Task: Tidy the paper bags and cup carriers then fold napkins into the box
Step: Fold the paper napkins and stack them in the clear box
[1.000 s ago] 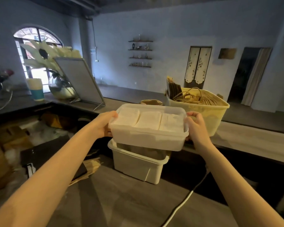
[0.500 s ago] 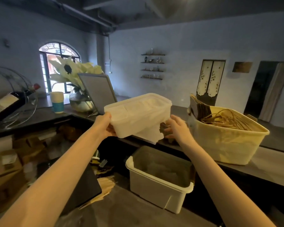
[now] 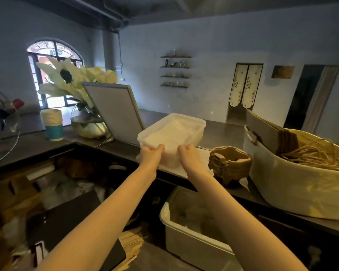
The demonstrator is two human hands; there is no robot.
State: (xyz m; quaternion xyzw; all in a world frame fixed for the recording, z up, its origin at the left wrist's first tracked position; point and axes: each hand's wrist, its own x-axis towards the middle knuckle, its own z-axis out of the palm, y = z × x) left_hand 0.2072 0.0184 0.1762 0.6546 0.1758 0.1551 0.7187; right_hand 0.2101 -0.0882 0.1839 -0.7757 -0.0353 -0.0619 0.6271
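Carried forward since the earlier frame, the napkin box (image 3: 172, 137) now sits on the table (image 3: 219, 133), beside the cup carriers (image 3: 230, 163). Left hand (image 3: 151, 154) and right hand (image 3: 188, 154) grip its near end, fingers curled around the wall.

Both arms outstretched, left hand (image 3: 151, 153) and right hand (image 3: 187, 154) side by side, fingers curled in grip

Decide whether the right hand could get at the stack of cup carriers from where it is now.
Probably yes: the right hand holds the napkin box just left of the cup carriers, with nothing between them, but it must let go first.
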